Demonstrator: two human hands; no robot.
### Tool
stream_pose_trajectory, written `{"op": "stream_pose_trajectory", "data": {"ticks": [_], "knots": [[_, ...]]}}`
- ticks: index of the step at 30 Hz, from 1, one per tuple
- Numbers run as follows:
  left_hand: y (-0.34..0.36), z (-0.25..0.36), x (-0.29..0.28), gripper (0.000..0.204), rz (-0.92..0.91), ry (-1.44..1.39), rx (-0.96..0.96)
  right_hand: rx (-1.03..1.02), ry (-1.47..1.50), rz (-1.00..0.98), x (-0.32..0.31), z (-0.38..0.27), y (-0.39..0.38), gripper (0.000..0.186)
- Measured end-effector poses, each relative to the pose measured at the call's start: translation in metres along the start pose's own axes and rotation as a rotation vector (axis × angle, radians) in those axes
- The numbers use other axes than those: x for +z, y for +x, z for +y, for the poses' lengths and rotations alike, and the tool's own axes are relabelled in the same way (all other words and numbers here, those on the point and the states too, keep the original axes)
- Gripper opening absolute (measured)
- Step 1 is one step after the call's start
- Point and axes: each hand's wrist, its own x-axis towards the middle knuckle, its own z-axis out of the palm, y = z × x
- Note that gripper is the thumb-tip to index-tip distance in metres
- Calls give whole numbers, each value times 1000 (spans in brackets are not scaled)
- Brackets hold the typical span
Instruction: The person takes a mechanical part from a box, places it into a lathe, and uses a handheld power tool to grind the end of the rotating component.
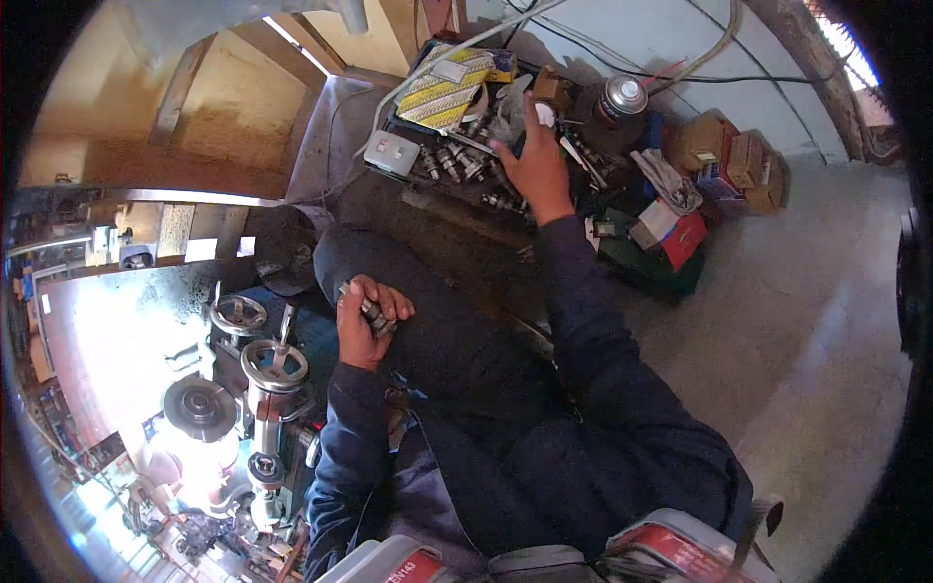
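My left hand (356, 335) is closed around a short, stepped metal shaft piece (375, 315), held just above my dark-trousered leg. Its lower end is hidden in the fingers. Over the cluttered bench (452, 212), my right hand (540, 175) reaches out with thumb and fingers apart, and nothing shows in it. Beside that hand lie several similar metal shaft pieces (465, 161), a clear plastic bag (508, 112) and a small white round lid (544, 115). Whether the right fingertips touch anything, I cannot tell.
A grey switch box (392, 153) and a yellow-striped box (447, 89) stand at the bench's back left. To the right are a spray can (623, 98), a rag (669, 181) and cardboard boxes (746, 160). A machine with handwheels (274, 364) stands close on my left.
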Motion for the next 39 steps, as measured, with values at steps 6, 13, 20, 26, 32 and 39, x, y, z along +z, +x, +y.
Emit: {"op": "stream_pose_trajectory", "data": {"ticks": [6, 13, 20, 26, 32, 39], "knots": [[0, -1, -6, 35, 0, -60, 23, -13, -30, 54, 11, 23, 21, 31], [-2, -2, -8, 36, -10, -28, 16, 229, 373, 473, -34, 55, -20, 28], [1, -6, -17, 35, -56, -92, 23, 455, 896, 416, -64, 63, -15, 27], [1, -7, -11, 36, -43, -34, 11, 223, 653, 183, -30, 28, 23, 30], [2, -5, -11, 36, -75, -68, 38, -106, -84, -92, 7, 12, 61, 37], [-6, -4, -21, 35, -35, -113, 39, -468, -479, -98, 4, -28, 80, 59]]}}
